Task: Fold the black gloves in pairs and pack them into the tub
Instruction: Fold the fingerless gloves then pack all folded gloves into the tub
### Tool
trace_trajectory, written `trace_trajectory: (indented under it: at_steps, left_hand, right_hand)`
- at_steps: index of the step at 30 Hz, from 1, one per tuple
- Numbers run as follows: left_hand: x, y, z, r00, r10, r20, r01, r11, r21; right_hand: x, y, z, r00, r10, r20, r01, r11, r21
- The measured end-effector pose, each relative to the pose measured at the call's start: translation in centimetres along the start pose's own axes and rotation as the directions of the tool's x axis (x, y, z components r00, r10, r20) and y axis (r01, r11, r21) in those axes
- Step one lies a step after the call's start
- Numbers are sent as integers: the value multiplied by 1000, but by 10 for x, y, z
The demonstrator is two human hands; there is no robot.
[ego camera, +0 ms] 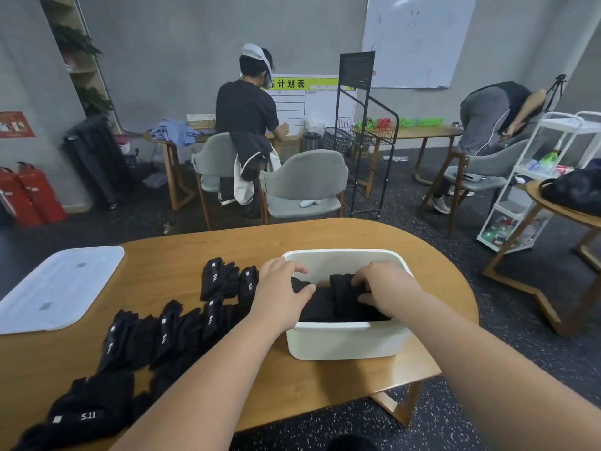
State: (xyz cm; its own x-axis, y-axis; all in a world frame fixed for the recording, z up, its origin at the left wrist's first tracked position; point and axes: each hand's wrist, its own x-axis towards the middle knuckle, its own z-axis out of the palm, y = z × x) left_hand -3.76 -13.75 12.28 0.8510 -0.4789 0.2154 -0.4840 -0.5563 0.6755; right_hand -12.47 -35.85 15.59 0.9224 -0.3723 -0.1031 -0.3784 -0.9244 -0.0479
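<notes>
In the tub (pixel 344 343), folded gloves (pixel 343 289) are gripped by the right hand (pixel 382 284). The left hand (pixel 281 291) beside it: hold cannot be told.

Inside the tub (pixel 344 336), its near wall and both my hands cover most of the folded gloves (pixel 338 297), so I cannot count them. My right hand (pixel 382 283) curls into them, fingertips buried in black cloth. Whether my left hand (pixel 281 288) grips or only presses, I cannot tell. Left of the tub, the lid (pixel 55 288) and the nearest loose glove (pixel 81 415) run off the picture's edge.
</notes>
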Motion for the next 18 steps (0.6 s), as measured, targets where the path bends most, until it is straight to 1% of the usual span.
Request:
trace_trajectory:
  at_steps: [1, 2, 7, 11, 16, 18]
  left_hand:
    - [0, 0, 0, 1000, -2, 1, 2, 1000, -5]
    - [0, -1, 1, 1000, -4, 3, 4, 1000, -9]
    - [2, -5, 4, 1000, -23, 11, 23, 999, -27]
    - [4, -8, 8, 1000, -31, -1, 31, 999, -38]
    - [2, -6, 6, 999, -19, -27, 18, 1000, -15]
    - [-2, -1, 2, 999, 0, -54, -1, 1000, -6]
  right_hand:
    - [0, 1, 2, 998, 5, 59, -6, 1000, 17]
    - [-1, 4, 4, 996, 7, 86, -8, 1000, 18]
    - [6, 12, 6, 993, 4, 116, -3, 1000, -7]
    - [13, 5, 10, 981, 58, 183, -60, 998, 6]
    - [12, 4, 13, 985, 68, 159, -63, 997, -35]
    - [9, 2, 10, 985, 84, 152, -85, 996, 2]
